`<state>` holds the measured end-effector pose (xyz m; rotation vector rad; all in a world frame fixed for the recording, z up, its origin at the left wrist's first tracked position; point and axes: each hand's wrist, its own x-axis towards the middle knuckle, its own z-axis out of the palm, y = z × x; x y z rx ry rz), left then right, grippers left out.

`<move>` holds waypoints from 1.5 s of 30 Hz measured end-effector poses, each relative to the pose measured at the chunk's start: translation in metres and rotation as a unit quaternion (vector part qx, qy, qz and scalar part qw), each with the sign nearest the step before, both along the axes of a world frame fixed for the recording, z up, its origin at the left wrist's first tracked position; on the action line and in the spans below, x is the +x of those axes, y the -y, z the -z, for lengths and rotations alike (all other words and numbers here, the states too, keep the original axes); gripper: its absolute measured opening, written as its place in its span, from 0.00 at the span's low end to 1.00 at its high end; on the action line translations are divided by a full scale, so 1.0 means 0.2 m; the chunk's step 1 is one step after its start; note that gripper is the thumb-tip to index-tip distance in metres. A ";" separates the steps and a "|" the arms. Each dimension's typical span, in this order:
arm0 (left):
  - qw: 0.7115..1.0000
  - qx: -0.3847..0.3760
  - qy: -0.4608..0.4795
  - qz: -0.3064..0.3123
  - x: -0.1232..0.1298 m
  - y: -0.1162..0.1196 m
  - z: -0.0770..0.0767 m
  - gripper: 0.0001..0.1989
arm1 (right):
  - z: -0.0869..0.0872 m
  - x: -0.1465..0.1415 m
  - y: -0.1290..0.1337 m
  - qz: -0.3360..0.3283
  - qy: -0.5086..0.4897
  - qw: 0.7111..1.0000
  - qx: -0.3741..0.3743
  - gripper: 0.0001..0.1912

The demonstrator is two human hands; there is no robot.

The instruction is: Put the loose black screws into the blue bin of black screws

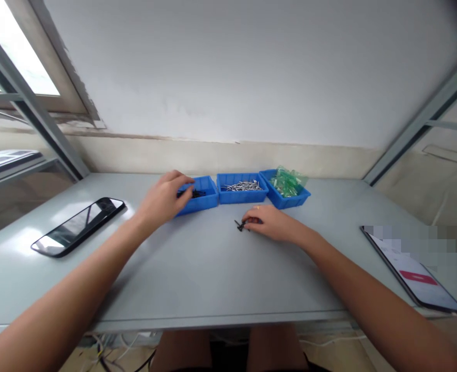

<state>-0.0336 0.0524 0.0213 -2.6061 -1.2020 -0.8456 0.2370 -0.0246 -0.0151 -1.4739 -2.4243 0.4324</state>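
Note:
My left hand (168, 195) reaches over the left blue bin (199, 206). Its thumb and fingers are curved and apart, just above dark screws (199, 194) in that bin, and I see nothing held between them. Lower on the table, my right hand (269, 221) is closed in a pinch on a few small black screws (241, 226), which poke out to the left of the fingertips. The fingers partly hide how many it holds. Beside the left bin, the middle blue bin (243, 197) contains many silver nails or screws (246, 186).
A right-hand blue bin (290, 202) holds green plastic bags (288, 181). A dark glossy device (81, 225) lies at the left of the grey table (197, 284), and a tablet (410, 268) with a lit screen at the right. Metal frame posts flank the table; a wall stands behind.

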 end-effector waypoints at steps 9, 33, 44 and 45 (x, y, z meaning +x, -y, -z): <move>0.975 -0.072 -0.061 0.202 0.17 0.18 0.11 0.13 | 0.00 0.00 -0.01 0.096 -0.094 0.991 0.013 0.03; 0.998 0.038 -0.034 -0.049 -0.02 -0.03 -0.01 0.18 | -0.10 0.06 0.06 0.115 -0.014 0.988 -0.099 0.11; 0.974 -0.066 -0.088 0.199 0.20 0.23 0.11 0.14 | -0.02 0.01 0.03 0.049 0.026 0.998 0.005 0.05; 0.972 -0.072 -0.093 0.204 0.20 0.23 0.12 0.14 | -0.03 0.00 0.04 0.036 0.025 0.999 0.017 0.05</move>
